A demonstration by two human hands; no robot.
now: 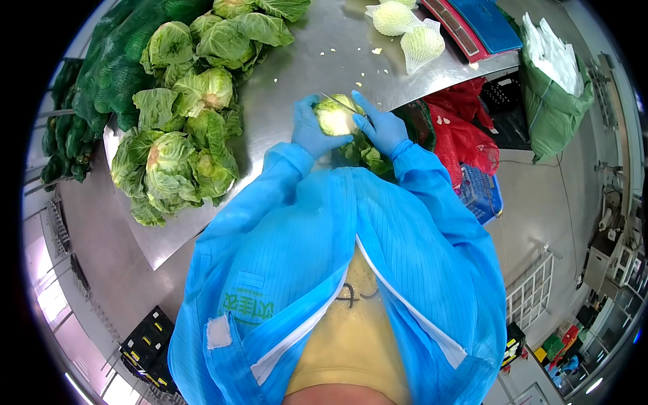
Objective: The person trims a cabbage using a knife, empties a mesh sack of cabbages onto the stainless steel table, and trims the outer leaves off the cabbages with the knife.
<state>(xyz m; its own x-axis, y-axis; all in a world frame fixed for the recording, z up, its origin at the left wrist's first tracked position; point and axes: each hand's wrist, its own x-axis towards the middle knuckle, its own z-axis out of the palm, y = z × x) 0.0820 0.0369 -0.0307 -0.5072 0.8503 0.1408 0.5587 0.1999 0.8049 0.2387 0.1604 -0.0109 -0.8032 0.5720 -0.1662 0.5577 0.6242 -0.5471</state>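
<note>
at upper centre, the gloved left hand (310, 130) curls around one side of a trimmed cabbage (331, 121), round and pale green; the right hand (385, 128) has bent fingers against its other side, beside a thin blade-like strip (344, 102); i cannot tell whether it grips that. loose leaves (372, 159) hang just below. right of centre, glossy crumpled red bags (462, 128) overhang a blue latticed plastic basket (482, 194). the smooth metal table (304, 64) bears pale scraps (376, 50) and, at left, a heap of ruffled leafy cabbages (202, 91); near the top edge, rounded pale heads (425, 46) wear white foam netting (413, 59). beyond, at upper left, dark green mesh sacks (118, 67) bulge, packed full; at upper right, a green woven sack (557, 104) holds white material (550, 54). grey floor (533, 196) spreads at right, and black crates (147, 344) stand at lower left.
</note>
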